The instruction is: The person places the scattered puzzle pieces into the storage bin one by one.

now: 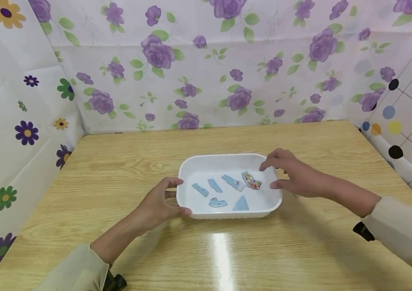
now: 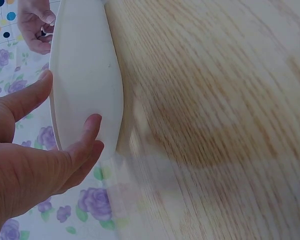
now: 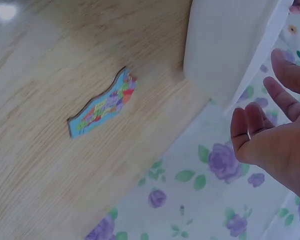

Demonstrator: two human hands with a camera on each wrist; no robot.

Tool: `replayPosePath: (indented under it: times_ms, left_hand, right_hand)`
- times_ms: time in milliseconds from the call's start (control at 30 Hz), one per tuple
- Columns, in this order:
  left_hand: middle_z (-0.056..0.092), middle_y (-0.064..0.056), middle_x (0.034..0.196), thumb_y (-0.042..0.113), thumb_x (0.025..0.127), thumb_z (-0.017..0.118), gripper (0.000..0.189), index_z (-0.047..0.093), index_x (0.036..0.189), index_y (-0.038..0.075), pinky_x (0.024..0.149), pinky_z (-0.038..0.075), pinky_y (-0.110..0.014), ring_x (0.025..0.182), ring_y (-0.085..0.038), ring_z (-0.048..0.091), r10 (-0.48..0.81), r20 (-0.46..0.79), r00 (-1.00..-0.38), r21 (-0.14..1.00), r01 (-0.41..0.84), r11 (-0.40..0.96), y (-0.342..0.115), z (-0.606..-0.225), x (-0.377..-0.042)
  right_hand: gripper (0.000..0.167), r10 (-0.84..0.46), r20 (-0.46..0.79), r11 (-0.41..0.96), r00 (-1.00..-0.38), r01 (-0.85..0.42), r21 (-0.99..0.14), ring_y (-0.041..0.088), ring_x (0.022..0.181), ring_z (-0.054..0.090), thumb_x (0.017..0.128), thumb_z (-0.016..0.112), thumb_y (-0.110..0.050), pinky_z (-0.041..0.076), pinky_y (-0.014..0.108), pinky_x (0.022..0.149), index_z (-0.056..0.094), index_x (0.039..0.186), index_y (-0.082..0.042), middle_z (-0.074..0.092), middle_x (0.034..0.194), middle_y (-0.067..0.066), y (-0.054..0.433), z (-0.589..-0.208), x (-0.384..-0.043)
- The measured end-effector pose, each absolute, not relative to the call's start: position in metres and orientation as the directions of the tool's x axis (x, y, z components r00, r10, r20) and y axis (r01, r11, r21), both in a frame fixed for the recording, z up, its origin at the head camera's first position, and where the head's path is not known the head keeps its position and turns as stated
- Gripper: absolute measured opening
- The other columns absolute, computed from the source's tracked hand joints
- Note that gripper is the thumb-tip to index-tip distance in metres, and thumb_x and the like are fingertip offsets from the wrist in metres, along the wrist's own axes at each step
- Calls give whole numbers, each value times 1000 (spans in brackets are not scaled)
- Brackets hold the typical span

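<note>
A white plastic tray (image 1: 227, 159) sits on the wooden table, with several flat light-blue puzzle pieces (image 1: 233, 182) spread over its bottom. One piece (image 1: 251, 180) near its right end bears a multicoloured pattern. My left hand (image 1: 157, 205) holds the tray's left end, thumb and fingers spread along the rim and outer wall. Over the tray's right end hovers my right hand (image 1: 296, 173), fingers loosely bent and nothing between them. Another colourful puzzle piece (image 3: 104, 104) lies on the table beside the tray in the right wrist view; my right hand mostly hides it from the head view.
The wooden table (image 1: 125, 169) meets a purple-flowered cloth (image 1: 191, 72) at the back. Flower-print sheeting (image 1: 5, 121) hangs at the left and dotted sheeting (image 1: 409, 113) at the right. A bright reflection falls on the tabletop before the tray.
</note>
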State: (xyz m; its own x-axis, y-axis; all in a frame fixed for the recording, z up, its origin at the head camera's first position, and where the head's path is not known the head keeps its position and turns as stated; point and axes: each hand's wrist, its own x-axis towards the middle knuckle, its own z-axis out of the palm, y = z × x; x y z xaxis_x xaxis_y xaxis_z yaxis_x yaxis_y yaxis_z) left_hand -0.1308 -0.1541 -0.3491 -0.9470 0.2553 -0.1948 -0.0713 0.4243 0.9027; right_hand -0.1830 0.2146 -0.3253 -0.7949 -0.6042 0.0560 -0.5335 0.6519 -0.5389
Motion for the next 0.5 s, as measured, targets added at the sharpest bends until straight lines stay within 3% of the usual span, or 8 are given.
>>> replayPosePath:
  times_ms: [233,500]
  left_hand:
    - [41,-13,138,17,70,87,83,39,137,6,88,53,-36,125,-33,48,258,-193,-947,903,-68,424,-155,-349,-131]
    - [42,-13,137,17,70,87,83,39,137,5,88,52,-36,125,-33,49,264,-189,-946,907,-65,417,-155,-350,-131]
  right_hand:
    - [38,-596,64,626,-800,-513,-587,27,109,41,86,73,-9,43,43,80,61,122,-13,46,126,8,239,-316,-185]
    - [34,-504,1,689,-864,-403,-603,22,104,44,90,70,-19,48,35,79,60,122,-20,46,126,4,273,-317,-190]
